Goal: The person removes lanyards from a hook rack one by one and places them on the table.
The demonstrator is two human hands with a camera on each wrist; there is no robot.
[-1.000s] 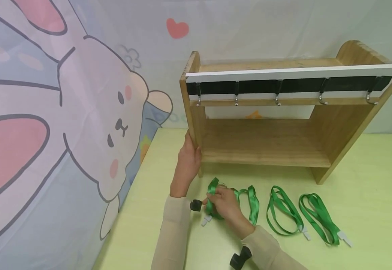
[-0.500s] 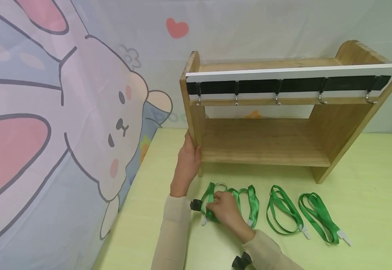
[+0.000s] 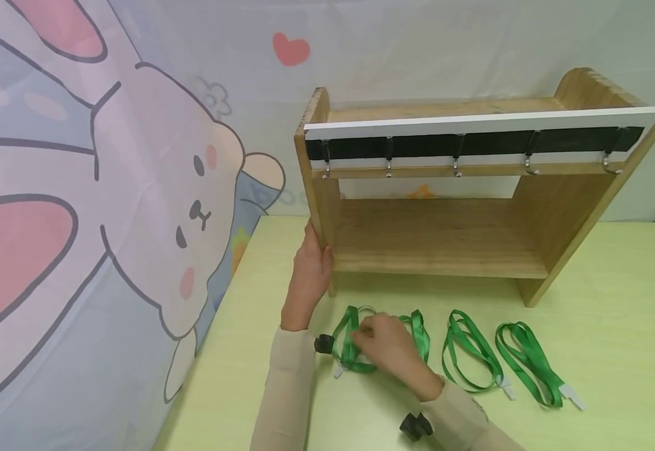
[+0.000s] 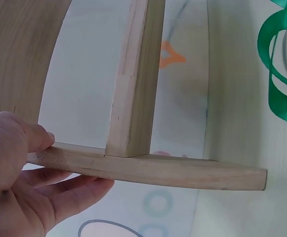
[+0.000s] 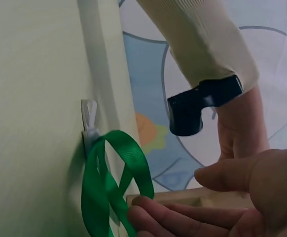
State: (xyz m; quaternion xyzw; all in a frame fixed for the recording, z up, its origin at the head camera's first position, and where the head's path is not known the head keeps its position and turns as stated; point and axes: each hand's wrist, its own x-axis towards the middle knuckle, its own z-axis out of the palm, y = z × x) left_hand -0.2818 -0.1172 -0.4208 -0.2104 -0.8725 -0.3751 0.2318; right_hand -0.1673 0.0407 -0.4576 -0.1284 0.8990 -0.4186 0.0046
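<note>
My left hand [image 3: 309, 266] grips the left side panel of a wooden shelf [image 3: 440, 254]. In the left wrist view the thumb lies on one face of that panel [image 4: 183, 170], the fingers on the other. Just over the leftmost green lanyard [image 3: 352, 338] is my right hand [image 3: 392, 347], thumb and fingers apart with nothing between them in the right wrist view. The fingertips there are right beside the green lanyard's ribbon [image 5: 95, 197], which ends in a white clip [image 5: 90, 116]. A second green lanyard [image 3: 419, 335] is partly hidden behind the right hand.
Two more green lanyards, one looped [image 3: 471, 351] and one narrower [image 3: 533, 363], lie to the right on the pale table [image 3: 626, 319]. Several metal hooks [image 3: 457, 168] line the shelf's front strip [image 3: 491, 145]. A printed cartoon cloth [image 3: 153, 188] covers the wall at left and back.
My right hand has let go of the leftmost lanyard, which now lies flat on the table, and has shifted slightly right. The left hand keeps its grip on the shelf.
</note>
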